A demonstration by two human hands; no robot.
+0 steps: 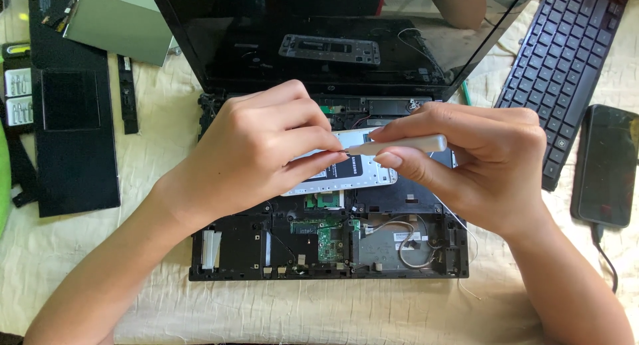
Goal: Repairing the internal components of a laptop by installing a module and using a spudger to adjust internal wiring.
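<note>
Front edge: opened laptop base sits close to the cloth's near side; bare cloth lies before it
Inside: green circuit board at centre; looped grey cable right
Left hand: fingers pinched on the white-backed phone above the base
Right hand: fingers clenched around a pale tool, tip at the phone's top edge
Label: black rectangle on the phone's back
Sides: black palmrest panel left; detached keyboard and dark phone right
Far: dark screen upright
</note>
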